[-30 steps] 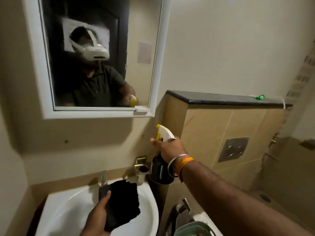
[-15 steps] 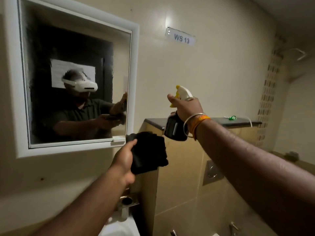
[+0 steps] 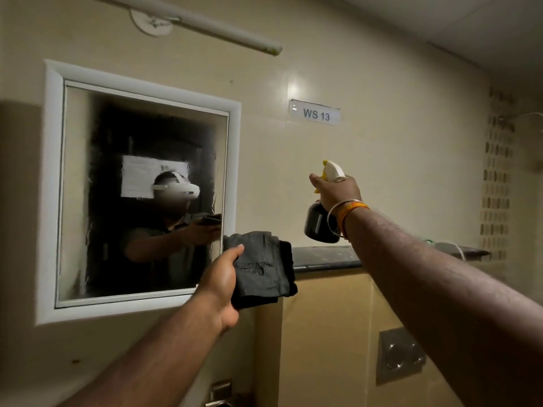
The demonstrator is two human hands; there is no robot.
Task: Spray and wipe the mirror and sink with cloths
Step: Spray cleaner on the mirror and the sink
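Right hand (image 3: 338, 190) grips the spray bottle (image 3: 321, 221), held upright with its nozzle aimed left toward the mirror (image 3: 141, 195), while the left hand (image 3: 221, 277), nearer the glass, clutches the folded cloth (image 3: 261, 271) just beside the frame's lower right corner.

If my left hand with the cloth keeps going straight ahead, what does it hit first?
Probably the mirror, near its lower right corner; the left hand and cloth point that way, though depth is unclear.

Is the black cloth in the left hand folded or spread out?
Folded. The black cloth sits as a thick wad in the left hand, layered edges showing along its right side, held up beside the mirror.
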